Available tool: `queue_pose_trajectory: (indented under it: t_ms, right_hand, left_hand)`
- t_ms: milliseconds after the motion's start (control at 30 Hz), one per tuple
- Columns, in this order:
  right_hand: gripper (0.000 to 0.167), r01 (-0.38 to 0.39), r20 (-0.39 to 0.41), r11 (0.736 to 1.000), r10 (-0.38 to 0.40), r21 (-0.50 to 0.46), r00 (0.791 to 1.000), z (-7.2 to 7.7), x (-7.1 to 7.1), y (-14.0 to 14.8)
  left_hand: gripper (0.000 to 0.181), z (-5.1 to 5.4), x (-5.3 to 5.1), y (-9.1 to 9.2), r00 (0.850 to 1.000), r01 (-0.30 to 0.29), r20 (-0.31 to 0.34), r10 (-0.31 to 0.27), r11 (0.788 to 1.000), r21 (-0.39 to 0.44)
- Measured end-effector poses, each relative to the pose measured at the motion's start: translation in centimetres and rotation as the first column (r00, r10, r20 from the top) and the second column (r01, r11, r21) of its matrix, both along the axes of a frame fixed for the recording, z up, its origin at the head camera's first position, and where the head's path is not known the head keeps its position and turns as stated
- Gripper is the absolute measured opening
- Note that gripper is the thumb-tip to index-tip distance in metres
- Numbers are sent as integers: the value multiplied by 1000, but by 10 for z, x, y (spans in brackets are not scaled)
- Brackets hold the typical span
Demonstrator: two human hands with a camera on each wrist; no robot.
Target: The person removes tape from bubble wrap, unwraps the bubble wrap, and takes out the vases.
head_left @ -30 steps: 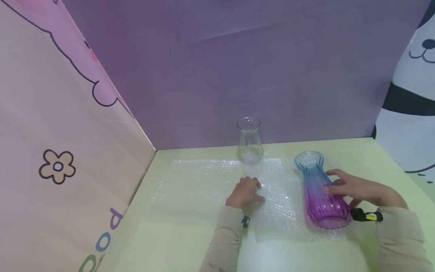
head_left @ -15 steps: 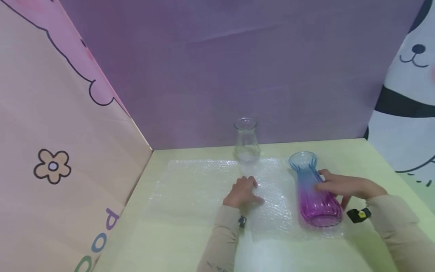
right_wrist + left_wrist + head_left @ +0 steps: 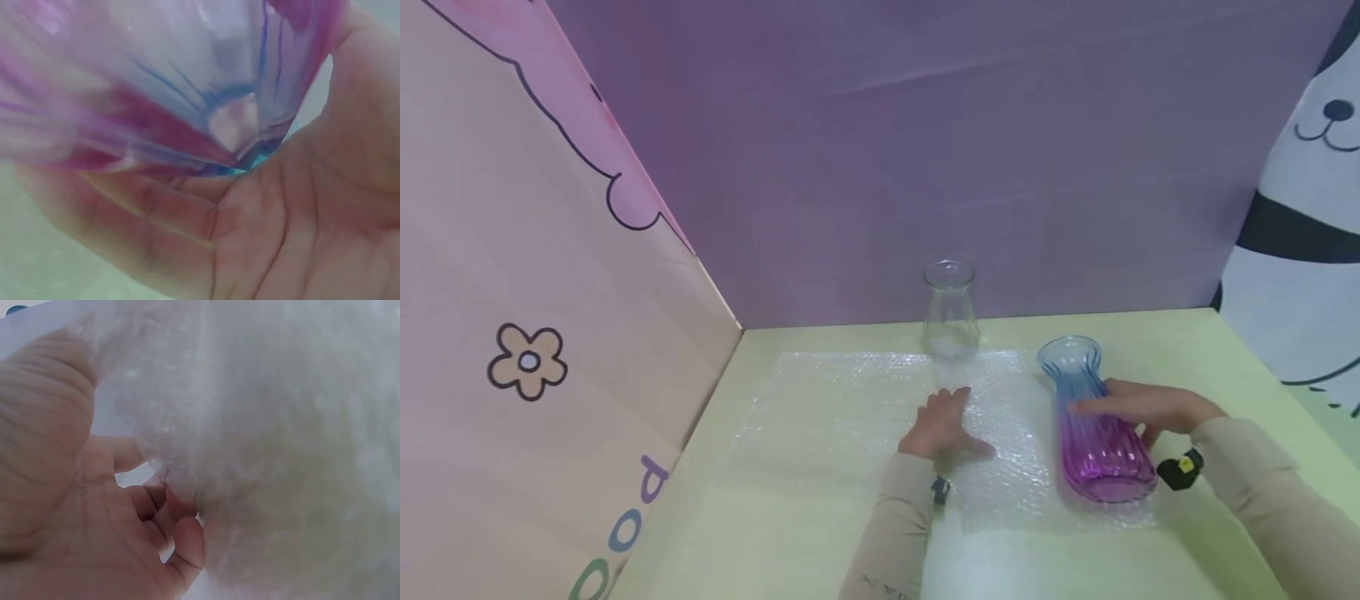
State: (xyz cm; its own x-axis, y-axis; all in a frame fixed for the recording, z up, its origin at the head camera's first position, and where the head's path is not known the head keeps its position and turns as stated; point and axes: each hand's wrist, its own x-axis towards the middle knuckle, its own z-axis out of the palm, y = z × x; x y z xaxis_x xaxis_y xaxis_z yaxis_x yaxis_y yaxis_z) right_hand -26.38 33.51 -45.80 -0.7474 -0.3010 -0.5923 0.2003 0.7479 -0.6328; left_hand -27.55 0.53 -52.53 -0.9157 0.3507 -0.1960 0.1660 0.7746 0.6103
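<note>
A ribbed glass vase (image 3: pixel 1105 450), blue at the mouth and magenta at the base, is over the right end of a bubble wrap sheet (image 3: pixel 820 417). It leans with its mouth up and to the left; whether it touches the sheet I cannot tell. My right hand (image 3: pixel 1150 406) grips its right side, thumb across the front. In the right wrist view, the vase glass (image 3: pixel 156 75) fills the space above palm and fingers. My left hand (image 3: pixel 940 427) rests at the sheet's middle, thumb spread. In the left wrist view, wrap (image 3: pixel 281 425) partly hides its loosely bent fingers.
A smaller clear glass vase (image 3: pixel 951 321) stands upright behind the sheet's far edge, close to the purple back wall (image 3: pixel 887 183). The pale yellow table (image 3: pixel 760 542) meets a printed panel (image 3: pixel 602 350) on the left. A panda print (image 3: pixel 1292 292) is at right.
My right hand has shifted left around the coloured vase, its thumb reaching further across the front. The vase has moved slightly left. My left thumb is spread a little wider.
</note>
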Motion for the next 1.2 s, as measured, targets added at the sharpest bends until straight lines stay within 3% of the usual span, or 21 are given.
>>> queue_pose_trajectory:
  t_ms: [933, 1200]
  right_hand:
    - [112, -5, -5, 1000, 5, 19, 1000, -5, -4, 4]
    - [116, -3, -4, 1000, 3, 8, 1000, -7, -2, 6]
  left_hand:
    - [110, -3, -3, 1, 999, 22, -37, -24, 998, -65]
    - [110, -5, -3, 0, 1000, 9, -26, -10, 999, -47]
